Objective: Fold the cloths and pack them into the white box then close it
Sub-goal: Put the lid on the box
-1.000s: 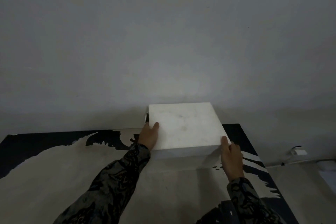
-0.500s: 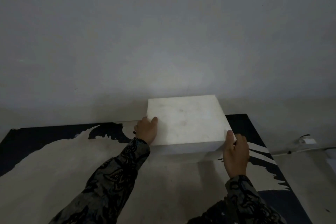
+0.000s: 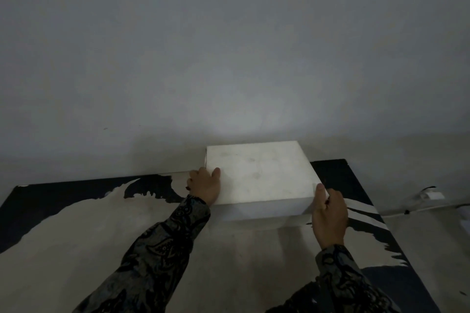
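Note:
The white box (image 3: 262,173) stands with its lid down at the far edge of the table, close to the wall. My left hand (image 3: 204,185) grips its left side, thumb lying on the lid and fingers curled down the side. My right hand (image 3: 329,213) holds the front right corner, thumb up along the corner edge and fingers round the right side. No cloths are visible; whatever is inside the box is hidden.
The table (image 3: 76,236) has a black and cream patterned top, with its right edge just past the box. A grey wall (image 3: 229,58) rises right behind. A white plug with a cable (image 3: 429,195) lies on the floor at the right.
The box sits slightly farther back towards the wall, and both hands have stayed on its sides. The view has tilted a little.

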